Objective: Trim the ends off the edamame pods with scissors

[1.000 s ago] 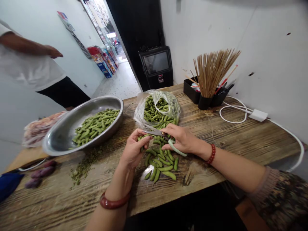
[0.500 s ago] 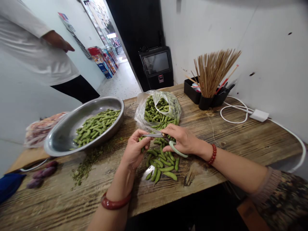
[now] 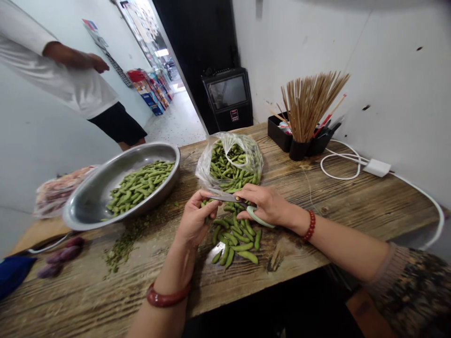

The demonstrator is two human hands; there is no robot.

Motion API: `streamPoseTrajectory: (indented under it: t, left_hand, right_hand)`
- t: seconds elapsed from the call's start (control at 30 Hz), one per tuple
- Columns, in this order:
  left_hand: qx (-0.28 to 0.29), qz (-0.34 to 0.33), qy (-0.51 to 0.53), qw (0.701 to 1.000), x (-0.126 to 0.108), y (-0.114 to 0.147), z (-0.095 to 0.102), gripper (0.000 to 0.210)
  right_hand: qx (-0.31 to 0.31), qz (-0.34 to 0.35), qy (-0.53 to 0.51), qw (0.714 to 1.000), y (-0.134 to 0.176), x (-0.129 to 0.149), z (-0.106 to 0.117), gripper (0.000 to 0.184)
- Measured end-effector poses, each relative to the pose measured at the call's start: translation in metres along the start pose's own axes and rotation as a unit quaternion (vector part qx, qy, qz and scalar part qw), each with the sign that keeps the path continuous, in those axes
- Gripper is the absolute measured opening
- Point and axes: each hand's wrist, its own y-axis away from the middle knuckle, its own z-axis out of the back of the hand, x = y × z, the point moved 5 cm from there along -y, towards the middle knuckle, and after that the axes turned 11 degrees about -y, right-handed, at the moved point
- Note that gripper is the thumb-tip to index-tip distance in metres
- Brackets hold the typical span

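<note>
Green-handled scissors (image 3: 254,214) are in my right hand (image 3: 265,203), whose fingers are closed round the grips. The blades point left and reach my left hand (image 3: 196,217), which is pinched shut on an edamame pod (image 3: 204,203), mostly hidden by the fingers. Below the hands lies a loose pile of edamame pods (image 3: 240,239) on the wooden table (image 3: 296,244). Just beyond them sits a clear plastic bag (image 3: 206,164) full of pods. To the left, a wide metal basin (image 3: 89,197) holds more pods, with small green trimmings (image 3: 121,251) scattered beside it.
Bamboo skewers (image 3: 312,105) stand in a black organizer (image 3: 280,134) at the back right, near a white cable (image 3: 340,177). Purple-red bulbs (image 3: 63,256), a blue cloth-like item (image 3: 14,274) and a bagged reddish food (image 3: 61,190) lie left. A person in a white shirt (image 3: 70,89) stands beyond.
The scissor blades have closed somewhat at the pod, while both hands stay nearly in place. The person beyond has shifted an arm and the legs. The view has moved slightly.
</note>
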Motion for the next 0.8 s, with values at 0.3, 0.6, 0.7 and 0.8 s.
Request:
streamPoseTrajectory:
  t: [0.3, 0.6, 0.7, 0.8]
  left_hand:
    - [-0.017, 0.005, 0.005, 1.000, 0.001, -0.003, 0.004, 0.021]
    - [-0.102, -0.014, 0.088, 0.991, -0.036, -0.002, 0.043, 0.017]
    - [-0.147, -0.039, -0.012, 0.988, -0.071, -0.008, 0.073, 0.017]
    - [-0.225, -0.116, -0.199, 0.947, -0.108, -0.023, 0.117, 0.016]
  right_hand:
    - [-0.033, -0.026, 0.006, 0.999, -0.001, -0.007, 0.003, 0.041]
    - [-0.061, -0.012, 0.003, 0.998, 0.000, -0.010, 0.008, 0.043]
    - [-0.080, -0.002, 0.002, 0.997, 0.001, -0.010, 0.010, 0.042]
    - [-0.085, 0.000, 0.001, 0.996, 0.003, -0.012, 0.010, 0.042]
